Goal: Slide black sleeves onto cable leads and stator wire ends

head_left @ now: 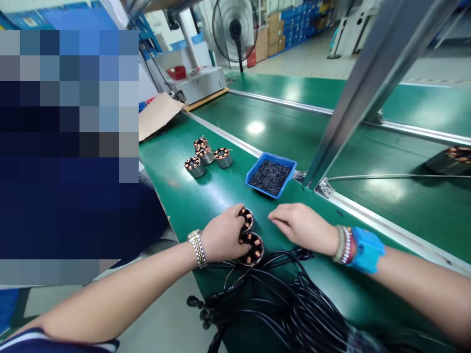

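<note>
My left hand [223, 235], with a metal watch on its wrist, is closed on two motor stators. The upper stator [248, 219] and the lower stator [253, 249] show copper windings in dark slots; thin wire leads trail from the lower one. To the right, my right hand [296, 223] hovers over the green table with its fingertips pressed together. Whatever may be between those fingertips is too small to make out. Beyond both hands a blue tray [278, 195] is filled with short thin black pieces. Black cables [301, 304] lie bundled nearest me.
Several more stators [223, 157] stand farther back on the table. A metal post [346, 98] rises at the right beside an aluminium rail [382, 223]. Cardboard [160, 115] lies at the left edge. A blurred-out person in dark clothing [73, 211] is close on the left.
</note>
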A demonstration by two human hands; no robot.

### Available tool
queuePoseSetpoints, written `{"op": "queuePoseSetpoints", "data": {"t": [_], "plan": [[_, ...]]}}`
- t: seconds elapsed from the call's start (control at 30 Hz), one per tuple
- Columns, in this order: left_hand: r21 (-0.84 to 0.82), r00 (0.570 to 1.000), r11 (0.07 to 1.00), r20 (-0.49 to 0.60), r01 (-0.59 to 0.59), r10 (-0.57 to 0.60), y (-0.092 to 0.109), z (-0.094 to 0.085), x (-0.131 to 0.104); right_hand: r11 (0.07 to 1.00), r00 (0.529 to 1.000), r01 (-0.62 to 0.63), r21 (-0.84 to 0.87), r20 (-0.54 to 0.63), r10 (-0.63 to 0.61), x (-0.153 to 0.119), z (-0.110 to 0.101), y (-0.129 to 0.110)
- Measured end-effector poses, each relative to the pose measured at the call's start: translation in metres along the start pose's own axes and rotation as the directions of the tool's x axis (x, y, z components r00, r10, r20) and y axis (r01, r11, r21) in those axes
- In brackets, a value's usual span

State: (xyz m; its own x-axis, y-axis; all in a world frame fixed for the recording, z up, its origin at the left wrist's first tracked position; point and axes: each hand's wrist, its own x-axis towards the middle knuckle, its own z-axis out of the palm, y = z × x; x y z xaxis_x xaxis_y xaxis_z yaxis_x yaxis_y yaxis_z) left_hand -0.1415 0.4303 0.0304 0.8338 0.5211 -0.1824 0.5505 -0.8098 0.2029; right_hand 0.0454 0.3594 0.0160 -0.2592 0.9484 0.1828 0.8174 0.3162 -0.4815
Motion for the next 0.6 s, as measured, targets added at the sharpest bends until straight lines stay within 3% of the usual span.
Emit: {"op": "queuePoseSetpoints", "data": {"t": [0.1,0.17,0.23,0.33,0.47,0.53,0.6], "plan": [[-0.005,0.999,1.0,-0.035,0.013,-0.013,-0.009,0.001,-0.001,0.991,0.999,-0.049,-0.128,0.009,0.051,-0.022,0.022,0.013],[0.008,0.999,1.0,-0.05,0.011,-0.011,-0.019,-0.009,-0.001,0.989,0.999,-0.048,-0.139,0.004,0.049,-0.03,0.035,0.02],[0.04,0.997,0.999,-0.074,0.019,-0.016,-0.032,-0.031,0.002,0.993,1.0,-0.027,-0.116,0.008,0.028,-0.035,0.044,0.024],[0.122,0.982,0.988,-0.177,0.092,-0.07,-0.047,-0.085,0.023,0.993,0.998,-0.058,-0.104,-0.015,0.057,-0.036,0.047,0.027],[0.173,0.917,0.925,-0.281,0.338,-0.283,-0.049,-0.148,0.091,0.941,0.958,-0.28,-0.189,-0.117,0.261,-0.043,0.022,0.04],[0.156,0.87,0.893,-0.345,0.422,-0.351,-0.05,-0.162,0.139,0.858,0.903,-0.429,-0.283,-0.144,0.404,-0.051,0.001,0.053],[0.143,0.855,0.885,-0.365,0.443,-0.368,-0.053,-0.16,0.189,0.74,0.819,-0.561,-0.371,-0.125,0.559,-0.06,-0.02,0.068]]}}
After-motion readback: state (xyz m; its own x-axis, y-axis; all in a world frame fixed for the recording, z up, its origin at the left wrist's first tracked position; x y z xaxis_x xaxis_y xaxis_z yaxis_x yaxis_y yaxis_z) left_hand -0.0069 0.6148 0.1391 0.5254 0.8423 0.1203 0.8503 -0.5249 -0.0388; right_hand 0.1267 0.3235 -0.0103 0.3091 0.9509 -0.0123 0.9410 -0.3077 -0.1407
